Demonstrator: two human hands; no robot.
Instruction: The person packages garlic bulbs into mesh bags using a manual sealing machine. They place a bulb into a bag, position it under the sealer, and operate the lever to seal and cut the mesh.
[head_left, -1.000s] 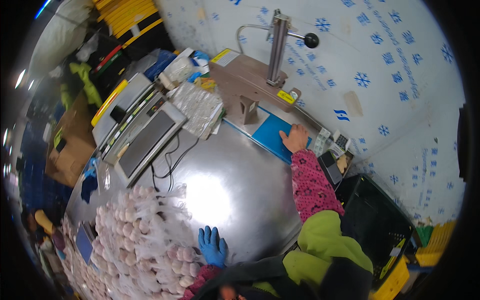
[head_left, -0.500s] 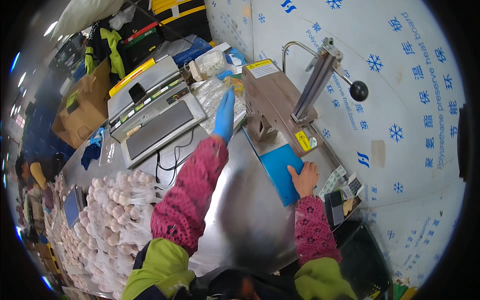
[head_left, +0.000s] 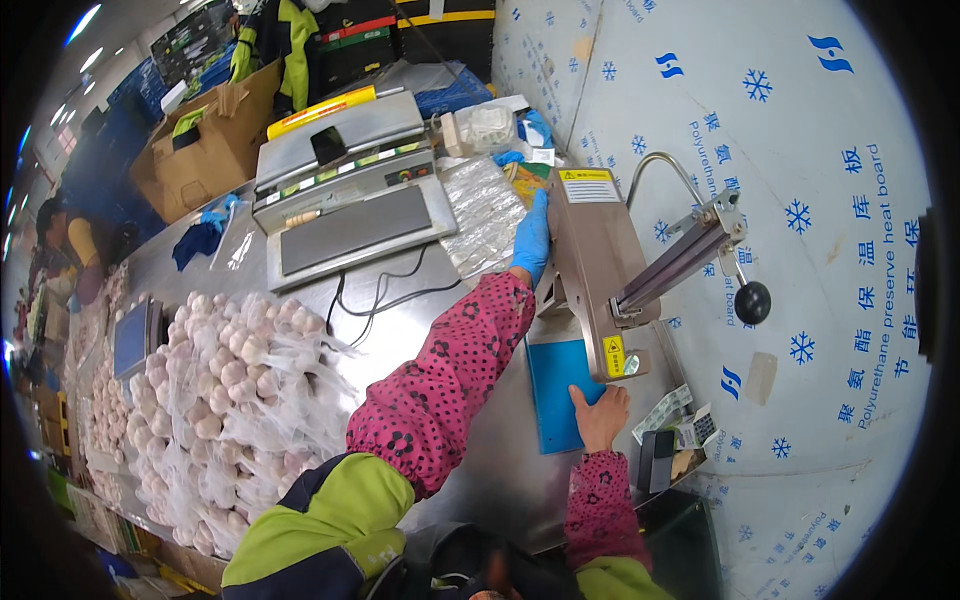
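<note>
The person's gloved left hand lies against the brown machine, right of centre; whether it grips cannot be told. The bare right hand, thumb spread, rests at the blue board below. Garlic covers the table at left.

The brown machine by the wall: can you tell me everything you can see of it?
The brown machine has a long, boxy, metal-looking body standing on the steel table. A grey metal column rises near its front end, with a lever tipped by a black ball knob; a curved metal rod arches behind. Yellow labels mark both ends. The blue-gloved left hand is at its left side; whether it presses there is unclear.
</note>
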